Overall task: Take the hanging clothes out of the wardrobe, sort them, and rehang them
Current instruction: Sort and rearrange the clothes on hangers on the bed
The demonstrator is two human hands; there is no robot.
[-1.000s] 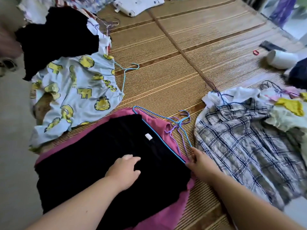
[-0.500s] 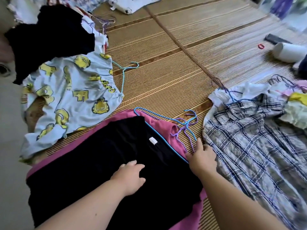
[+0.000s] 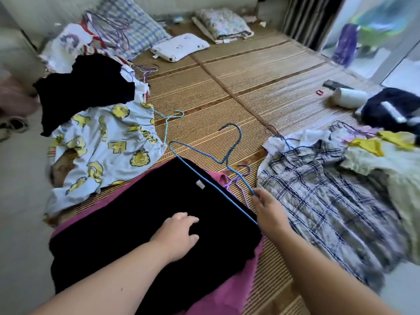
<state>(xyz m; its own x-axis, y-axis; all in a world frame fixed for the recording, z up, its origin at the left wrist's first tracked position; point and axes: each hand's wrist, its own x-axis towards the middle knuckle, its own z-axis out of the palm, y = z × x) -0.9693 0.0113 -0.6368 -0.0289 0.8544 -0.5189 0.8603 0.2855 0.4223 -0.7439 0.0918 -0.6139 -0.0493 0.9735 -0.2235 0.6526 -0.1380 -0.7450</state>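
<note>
Near, the left hand lies flat and relaxed on the black garment, spread over a pink one on the mat. Just right, the right hand pinches the blue hanger at the garment's edge. Farther on, its wire crosses a purple hanger. Lifting may snag that, or drag the garment askew.
</note>
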